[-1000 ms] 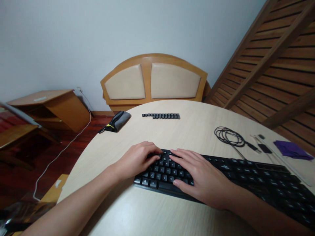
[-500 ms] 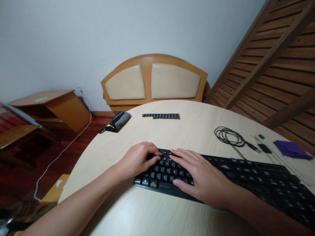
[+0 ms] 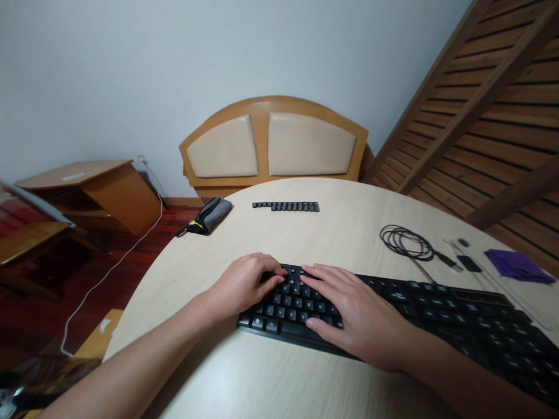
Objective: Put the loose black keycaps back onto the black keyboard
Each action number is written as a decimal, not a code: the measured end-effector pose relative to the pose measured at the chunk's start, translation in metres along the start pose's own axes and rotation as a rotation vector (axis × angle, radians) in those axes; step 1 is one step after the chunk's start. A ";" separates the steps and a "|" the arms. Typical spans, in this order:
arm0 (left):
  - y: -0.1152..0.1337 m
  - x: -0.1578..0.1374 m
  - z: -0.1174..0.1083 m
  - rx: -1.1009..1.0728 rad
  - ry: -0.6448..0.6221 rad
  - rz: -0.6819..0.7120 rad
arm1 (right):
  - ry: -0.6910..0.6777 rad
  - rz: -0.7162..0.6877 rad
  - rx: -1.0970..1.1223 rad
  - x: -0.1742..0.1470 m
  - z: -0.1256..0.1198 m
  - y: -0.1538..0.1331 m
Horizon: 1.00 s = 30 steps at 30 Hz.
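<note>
A black keyboard lies across the table in front of me, and small bare posts show among its upper-left keys. My left hand is at its upper left corner. Thumb and index fingertips are closed together low over the keys there; whatever is between them is too small to make out. Spread over the middle of the left key block, my right hand rests with fingers extended and thumb apart, holding nothing. Farther back, several loose black keycaps sit lined up in two rows.
A grey and black pouch lies at the table's left edge. To the right are a coiled black cable, a small black piece with thin tools, and a folded purple cloth. Beyond the table stands a padded headboard.
</note>
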State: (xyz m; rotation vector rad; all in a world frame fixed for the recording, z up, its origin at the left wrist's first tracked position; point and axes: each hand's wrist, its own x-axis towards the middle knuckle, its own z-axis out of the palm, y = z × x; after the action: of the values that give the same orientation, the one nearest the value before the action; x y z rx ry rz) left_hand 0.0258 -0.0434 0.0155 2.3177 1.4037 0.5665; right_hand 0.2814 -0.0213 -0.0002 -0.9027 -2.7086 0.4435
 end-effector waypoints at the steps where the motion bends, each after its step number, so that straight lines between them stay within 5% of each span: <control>1: 0.000 0.000 0.000 0.002 0.005 -0.009 | -0.003 0.001 -0.003 0.000 0.000 0.000; 21: -0.005 0.000 -0.009 -0.041 -0.059 0.059 | 0.014 -0.012 0.010 -0.001 0.000 0.000; 26: -0.008 -0.003 -0.017 -0.046 0.020 0.086 | -0.007 -0.008 -0.021 -0.001 0.000 0.000; 30: -0.008 -0.009 -0.019 -0.021 -0.131 0.063 | -0.009 -0.015 -0.043 -0.001 0.000 0.000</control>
State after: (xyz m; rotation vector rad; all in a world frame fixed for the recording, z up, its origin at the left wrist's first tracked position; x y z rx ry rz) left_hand 0.0060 -0.0454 0.0265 2.3440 1.2627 0.4360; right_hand 0.2818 -0.0216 -0.0006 -0.8924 -2.7416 0.3884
